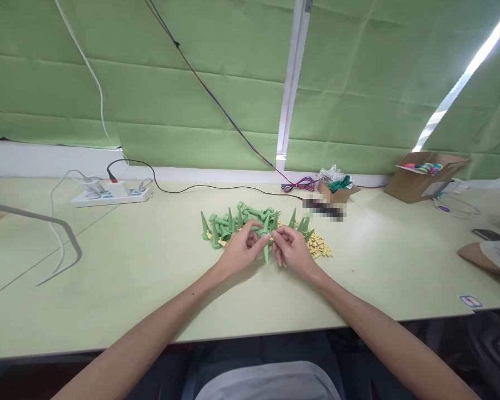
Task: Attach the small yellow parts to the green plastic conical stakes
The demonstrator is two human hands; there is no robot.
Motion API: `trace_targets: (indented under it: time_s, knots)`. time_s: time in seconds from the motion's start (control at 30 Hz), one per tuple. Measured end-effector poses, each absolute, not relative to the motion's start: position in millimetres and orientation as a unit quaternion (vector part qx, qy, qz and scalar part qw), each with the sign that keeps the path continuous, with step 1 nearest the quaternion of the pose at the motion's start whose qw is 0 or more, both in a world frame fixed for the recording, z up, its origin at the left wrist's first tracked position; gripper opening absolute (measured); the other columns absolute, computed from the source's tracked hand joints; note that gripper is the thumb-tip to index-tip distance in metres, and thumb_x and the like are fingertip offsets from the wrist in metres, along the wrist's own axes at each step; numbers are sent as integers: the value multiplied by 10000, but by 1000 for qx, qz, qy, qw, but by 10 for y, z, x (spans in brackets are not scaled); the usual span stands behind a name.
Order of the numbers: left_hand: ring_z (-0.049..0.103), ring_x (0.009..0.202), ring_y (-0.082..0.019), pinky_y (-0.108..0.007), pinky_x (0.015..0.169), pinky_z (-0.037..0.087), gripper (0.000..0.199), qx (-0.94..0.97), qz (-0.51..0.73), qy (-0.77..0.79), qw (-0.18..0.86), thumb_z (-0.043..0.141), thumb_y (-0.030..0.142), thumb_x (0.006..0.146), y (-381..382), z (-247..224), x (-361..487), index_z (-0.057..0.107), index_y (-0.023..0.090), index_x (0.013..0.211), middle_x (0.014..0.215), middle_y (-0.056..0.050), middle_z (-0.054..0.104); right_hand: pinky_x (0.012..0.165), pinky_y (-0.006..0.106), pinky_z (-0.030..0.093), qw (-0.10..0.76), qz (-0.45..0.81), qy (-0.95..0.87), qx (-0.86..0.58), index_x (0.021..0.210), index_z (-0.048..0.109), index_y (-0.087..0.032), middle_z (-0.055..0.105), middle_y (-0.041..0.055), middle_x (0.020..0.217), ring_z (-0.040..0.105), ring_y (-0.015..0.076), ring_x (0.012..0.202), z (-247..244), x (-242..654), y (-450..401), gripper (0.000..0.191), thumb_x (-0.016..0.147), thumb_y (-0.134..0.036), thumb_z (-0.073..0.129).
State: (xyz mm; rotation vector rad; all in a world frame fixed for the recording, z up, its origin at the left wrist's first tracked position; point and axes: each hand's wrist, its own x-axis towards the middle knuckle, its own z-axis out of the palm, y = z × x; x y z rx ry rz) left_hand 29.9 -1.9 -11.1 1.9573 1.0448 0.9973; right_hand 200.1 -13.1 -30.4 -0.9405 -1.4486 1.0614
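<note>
My left hand (pixel 245 245) is closed around a green plastic spike (pixel 266 254), its pointed end directed down toward me. Close beside it, my right hand (pixel 293 248) pinches a small yellow piece against the side of that spike; the fingers hide most of it. Behind both hands lies a heap of similar green spikes (pixel 223 220), some standing on their wide ends and others lying flat. A pile of small yellow plastic pieces (pixel 320 245) spreads to the right of my right hand. A few yellow bits show among the green spikes at the left.
A white power strip (pixel 111 193) with plugs sits at the back left. A black cable runs to a pixelated dark object (pixel 323 208). Cardboard boxes (pixel 420 176) stand at the back right. Another person's arm (pixel 481 258) rests at the right, near a phone (pixel 489 235).
</note>
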Motion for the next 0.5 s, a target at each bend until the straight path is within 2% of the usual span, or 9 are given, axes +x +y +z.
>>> trace_targets:
  time_s: [0.27,0.5]
  knots:
    - [520,521,-121,-238,508,413,414,789,374,395,286,557,479,865,-42,-99,294,468,228,1181,726,28,566,291,224,332,526,452,-601,-398,751,483,-216,548,-49,550,473,99,315,-272,2010,-140,353,866,-539,569]
    - [524,521,-105,-232,523,426,377,809,372,382,248,563,445,869,-24,-123,278,503,225,1169,759,21,581,291,214,320,522,458,-598,-400,735,472,-216,539,-51,524,469,100,312,-265,2012,-145,354,873,-529,562]
